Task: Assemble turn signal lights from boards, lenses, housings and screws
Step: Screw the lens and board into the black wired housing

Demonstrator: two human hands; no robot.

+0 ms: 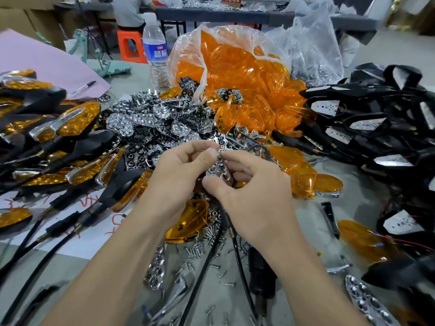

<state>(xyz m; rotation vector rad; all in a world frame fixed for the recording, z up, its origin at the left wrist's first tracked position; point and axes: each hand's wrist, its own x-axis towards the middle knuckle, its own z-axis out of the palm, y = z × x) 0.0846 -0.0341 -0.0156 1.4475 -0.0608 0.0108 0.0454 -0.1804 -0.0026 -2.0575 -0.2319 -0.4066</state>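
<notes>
Two hands are showing: left hand (179, 170), right hand (254, 198), holding one reflector (217, 167). One water bottle (156, 50), one pen (82, 87), one orange stool (131, 47) and one bag of lenses (235, 67) are sitting around. The reflector pile (146, 121), screws (195, 250) and black housings (367, 114) are running too many to count.

Reflector strip (217, 167): chrome, dimpled, upright, pinched between your left hand (183, 165) and right hand (249, 191)
Lenses (237, 74): orange, spilling from your bag (188, 47)
Housings (367, 118): black, heaped at your right
Screws (200, 245): scattered just below your hands

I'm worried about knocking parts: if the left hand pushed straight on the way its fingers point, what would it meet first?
The chrome reflector that the left hand pinches; just beyond it, probably the right hand, though depth is unclear.
</notes>
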